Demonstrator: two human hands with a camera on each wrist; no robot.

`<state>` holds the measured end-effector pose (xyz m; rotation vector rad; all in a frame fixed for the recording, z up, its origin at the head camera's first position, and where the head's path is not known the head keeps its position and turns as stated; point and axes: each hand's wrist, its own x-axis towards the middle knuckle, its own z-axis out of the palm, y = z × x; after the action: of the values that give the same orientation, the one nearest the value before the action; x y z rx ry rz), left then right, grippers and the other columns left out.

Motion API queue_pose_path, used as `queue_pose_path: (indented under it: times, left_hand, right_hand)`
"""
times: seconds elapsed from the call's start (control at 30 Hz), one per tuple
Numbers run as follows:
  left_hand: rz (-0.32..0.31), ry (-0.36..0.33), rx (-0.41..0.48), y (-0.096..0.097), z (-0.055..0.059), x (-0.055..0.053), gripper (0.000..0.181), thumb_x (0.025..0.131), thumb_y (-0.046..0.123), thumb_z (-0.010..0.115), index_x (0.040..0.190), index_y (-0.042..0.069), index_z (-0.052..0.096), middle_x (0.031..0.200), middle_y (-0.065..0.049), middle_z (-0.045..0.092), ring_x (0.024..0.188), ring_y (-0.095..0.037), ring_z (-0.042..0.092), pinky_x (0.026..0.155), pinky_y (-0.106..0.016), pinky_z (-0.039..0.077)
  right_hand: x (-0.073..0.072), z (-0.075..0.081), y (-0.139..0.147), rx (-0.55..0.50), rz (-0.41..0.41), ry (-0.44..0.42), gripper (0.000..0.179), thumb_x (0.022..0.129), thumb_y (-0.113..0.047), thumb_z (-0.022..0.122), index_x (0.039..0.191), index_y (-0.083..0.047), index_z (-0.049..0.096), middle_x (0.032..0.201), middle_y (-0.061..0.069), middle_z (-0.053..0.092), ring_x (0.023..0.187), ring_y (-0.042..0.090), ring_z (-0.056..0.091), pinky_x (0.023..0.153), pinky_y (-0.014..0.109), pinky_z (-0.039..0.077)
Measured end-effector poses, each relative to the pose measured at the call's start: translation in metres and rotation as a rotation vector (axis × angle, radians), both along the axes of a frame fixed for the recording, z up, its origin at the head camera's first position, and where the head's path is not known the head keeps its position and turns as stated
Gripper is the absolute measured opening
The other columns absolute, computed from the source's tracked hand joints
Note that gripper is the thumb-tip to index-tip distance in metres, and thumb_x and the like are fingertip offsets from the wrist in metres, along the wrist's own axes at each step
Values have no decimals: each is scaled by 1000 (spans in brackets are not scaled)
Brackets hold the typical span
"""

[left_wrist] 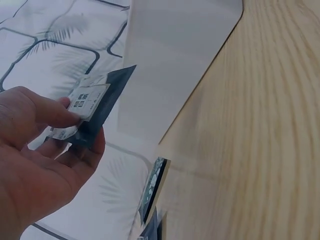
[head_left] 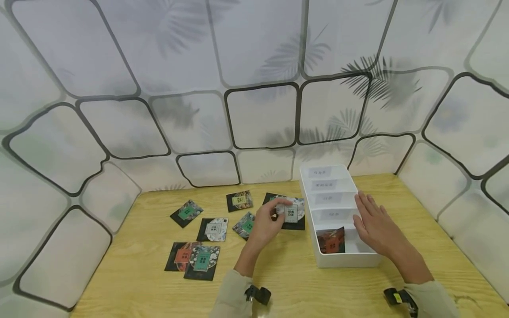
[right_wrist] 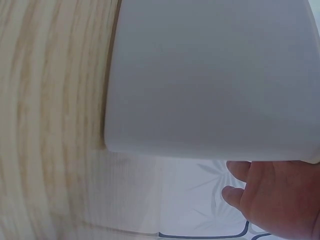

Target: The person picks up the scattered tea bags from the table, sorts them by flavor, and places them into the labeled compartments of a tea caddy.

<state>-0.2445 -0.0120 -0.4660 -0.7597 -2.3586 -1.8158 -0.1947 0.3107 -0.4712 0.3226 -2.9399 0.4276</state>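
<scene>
My left hand [head_left: 267, 224] pinches a dark sachet with a white-grey label [head_left: 291, 213] between thumb and fingers. The left wrist view shows this sachet [left_wrist: 91, 102] tilted, raised above the table. Behind it in the head view lies another dark sachet [head_left: 274, 197], mostly hidden. Just to the right stands a white divided box [head_left: 347, 260], with a red-labelled sachet [head_left: 333, 242] in its nearest compartment. My right hand [head_left: 377, 226] rests at the box's right rim, fingers straight. In the right wrist view, part of that hand [right_wrist: 285, 195] shows beyond the box's white wall [right_wrist: 210, 80].
Several sachets lie spread on the wooden table [head_left: 286, 282] to the left. Among them are a yellow-labelled one [head_left: 240, 201], a white-labelled one [head_left: 213, 229] and an overlapping red [head_left: 176, 257] and green [head_left: 202, 264] pair. Patterned cloth [head_left: 262, 117] surrounds the table's back and sides.
</scene>
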Motion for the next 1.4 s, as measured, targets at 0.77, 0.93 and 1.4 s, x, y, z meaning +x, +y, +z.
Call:
queue_pose_path:
  times: [0.77, 0.93, 1.4]
  left_hand:
    - [15, 49, 113, 37, 16, -21, 30, 94, -9, 68, 121, 3, 68, 122, -15, 68, 89, -30, 69, 64, -21, 51]
    - [9, 47, 92, 45, 23, -29, 32, 92, -9, 71, 121, 6, 69, 120, -12, 69, 91, -25, 71, 69, -22, 54]
    - [-25, 115, 73, 77, 36, -46, 33, 90, -13, 70, 118, 4, 68, 120, -13, 68, 82, -17, 70, 67, -22, 56]
  right_hand:
    - [0, 0, 3, -22, 4, -18, 64, 111, -29, 34, 158, 11, 18, 166, 30, 14, 152, 50, 13, 114, 71, 19]
    - [0, 0, 2, -27, 6, -20, 64, 111, -29, 34, 159, 11, 18, 166, 30, 14, 152, 50, 13, 114, 71, 18]
    - [-1, 1, 1, -30, -1, -26, 64, 111, -29, 35, 159, 10, 18, 166, 29, 14, 152, 49, 13, 115, 70, 18]
